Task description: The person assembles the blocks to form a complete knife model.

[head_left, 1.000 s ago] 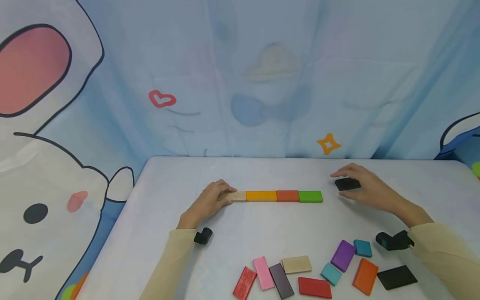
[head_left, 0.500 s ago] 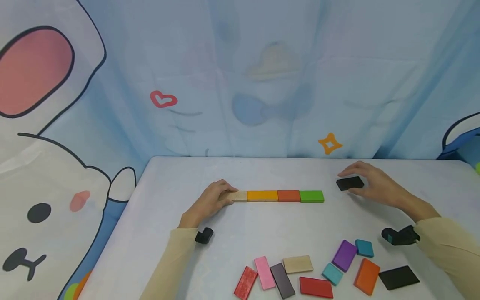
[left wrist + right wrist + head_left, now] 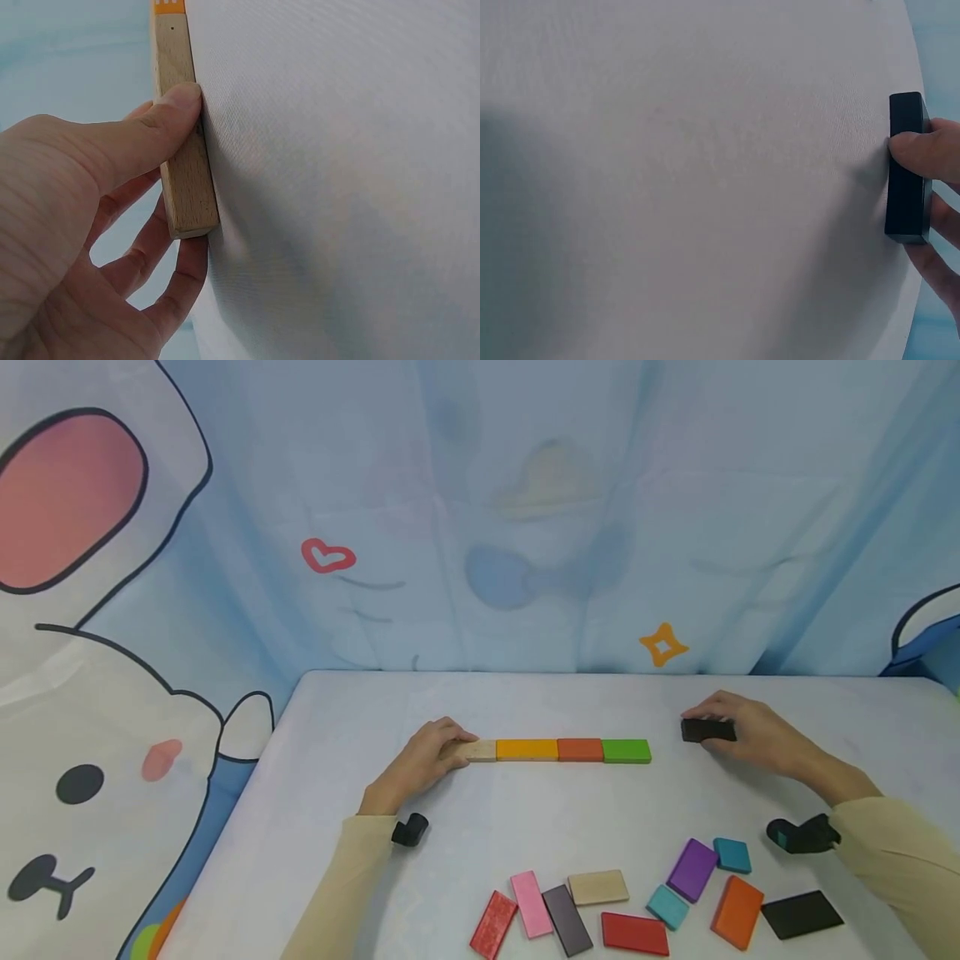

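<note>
My left hand (image 3: 429, 756) pinches a natural wood block (image 3: 482, 751), its thumb on the near side in the left wrist view. That block is the left end of a straight row, touching a yellow block (image 3: 527, 750), then an orange-red block (image 3: 580, 750) and a green block (image 3: 627, 751). To the right of the row, my right hand (image 3: 757, 735) holds a black block (image 3: 705, 730) between thumb and fingers. In the right wrist view the thumb presses the black block's (image 3: 906, 202) near face, and other fingers are partly hidden behind it.
Loose blocks lie at the table's front: red marbled (image 3: 494, 925), pink (image 3: 531, 904), grey (image 3: 567, 921), beige (image 3: 598, 887), red (image 3: 635, 934), purple (image 3: 692, 870), two teal, orange (image 3: 737, 912) and black (image 3: 802, 914). A printed curtain (image 3: 420, 527) hangs behind the white table (image 3: 375, 710).
My right hand has shifted slightly right with the black block, which has turned to lie more parallel to the row. Its fingers now close more tightly on it. The left hand stays put.
</note>
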The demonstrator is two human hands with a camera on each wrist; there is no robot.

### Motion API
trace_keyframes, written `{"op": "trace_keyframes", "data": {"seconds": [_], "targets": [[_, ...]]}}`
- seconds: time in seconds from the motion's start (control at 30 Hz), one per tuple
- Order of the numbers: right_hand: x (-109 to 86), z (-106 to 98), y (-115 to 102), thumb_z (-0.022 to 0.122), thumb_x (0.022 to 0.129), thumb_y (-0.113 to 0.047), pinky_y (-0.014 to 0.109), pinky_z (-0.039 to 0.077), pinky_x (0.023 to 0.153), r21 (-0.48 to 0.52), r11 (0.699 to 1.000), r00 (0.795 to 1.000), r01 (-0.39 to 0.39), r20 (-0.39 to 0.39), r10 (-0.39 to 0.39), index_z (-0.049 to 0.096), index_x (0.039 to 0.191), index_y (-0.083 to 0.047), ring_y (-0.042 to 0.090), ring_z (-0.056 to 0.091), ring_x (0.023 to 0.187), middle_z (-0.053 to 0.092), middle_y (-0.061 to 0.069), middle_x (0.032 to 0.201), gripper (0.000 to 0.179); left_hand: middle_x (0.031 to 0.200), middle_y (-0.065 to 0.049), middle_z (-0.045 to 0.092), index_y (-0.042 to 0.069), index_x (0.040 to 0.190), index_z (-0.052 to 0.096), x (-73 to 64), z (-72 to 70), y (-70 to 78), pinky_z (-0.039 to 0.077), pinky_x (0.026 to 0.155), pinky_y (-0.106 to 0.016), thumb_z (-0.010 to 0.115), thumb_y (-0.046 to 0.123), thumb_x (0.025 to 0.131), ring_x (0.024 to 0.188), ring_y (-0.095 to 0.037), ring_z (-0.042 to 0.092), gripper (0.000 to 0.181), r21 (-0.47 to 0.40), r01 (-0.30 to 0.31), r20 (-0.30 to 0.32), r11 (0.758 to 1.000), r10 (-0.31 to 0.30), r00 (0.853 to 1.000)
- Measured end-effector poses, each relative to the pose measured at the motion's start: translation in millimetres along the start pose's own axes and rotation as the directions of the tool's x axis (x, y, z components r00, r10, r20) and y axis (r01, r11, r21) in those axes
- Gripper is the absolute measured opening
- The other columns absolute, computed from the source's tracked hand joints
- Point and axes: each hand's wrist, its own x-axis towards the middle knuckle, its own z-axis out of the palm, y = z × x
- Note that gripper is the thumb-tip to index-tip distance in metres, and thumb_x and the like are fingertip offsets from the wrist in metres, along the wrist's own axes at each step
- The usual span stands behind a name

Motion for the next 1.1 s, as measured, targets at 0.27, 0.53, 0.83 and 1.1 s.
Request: {"op": "trace_keyframes", "data": {"seconds": [0.27,0.53,0.83,1.1], "targets": [[-3.6,-2.6,-1.9,0.086,0.079,0.007,0.061,0.057,0.084,0.009,1.000,1.000,-0.003,0.007,0.003,0.071,0.120,0.007,0.042,0.066,0.097,0.064,0.025,0.112,0.045,0.122,-0.007,0.066,0.006,0.129,0.072,-0.4,0.4,0.9,0.048,0.104,-0.044,0.076,0.009,0.096,0.114,-0.026,0.059,0.033,0.002,0.005,-0.004,1.000,-0.005,1.000],[-5.4,-1.4,-11.2,0.087,0.079,0.006,0.059,0.058,0.084,-0.003,1.000,1.000,0.016,0.002,-0.016,0.067,0.125,0.008,0.041,0.065,0.097,0.063,0.025,0.113,0.050,0.122,-0.007,0.065,0.006,0.129,0.071,-0.2,1.1,-0.2,0.048,0.104,-0.044,0.076,0.009,0.096,0.114,-0.026,0.058,0.033,-0.001,0.005,-0.002,1.000,-0.005,1.000],[-4.1,2.7,-35.8,0.087,0.078,0.006,0.059,0.056,0.090,-0.034,0.996,0.997,0.083,0.004,-0.083,0.073,0.121,0.002,0.035,0.065,0.103,0.067,0.015,0.111,0.046,0.120,-0.006,0.065,0.006,0.127,0.072,0.6,1.4,-0.2,0.049,0.103,-0.043,0.076,0.009,0.096,0.111,-0.025,0.058,0.032,-0.012,0.005,-0.013,1.000,-0.006,1.000],[-2.7,11.0,-46.3,0.088,0.076,0.007,0.058,0.056,0.090,-0.027,0.994,0.995,0.103,0.012,-0.103,0.074,0.120,-0.002,0.032,0.065,0.101,0.066,0.010,0.107,0.046,0.120,-0.006,0.066,0.007,0.127,0.072,0.4,2.5,0.5,0.049,0.103,-0.043,0.077,0.009,0.095,0.111,-0.025,0.058,0.032,-0.015,0.020,-0.016,1.000,-0.020,1.000]]}}
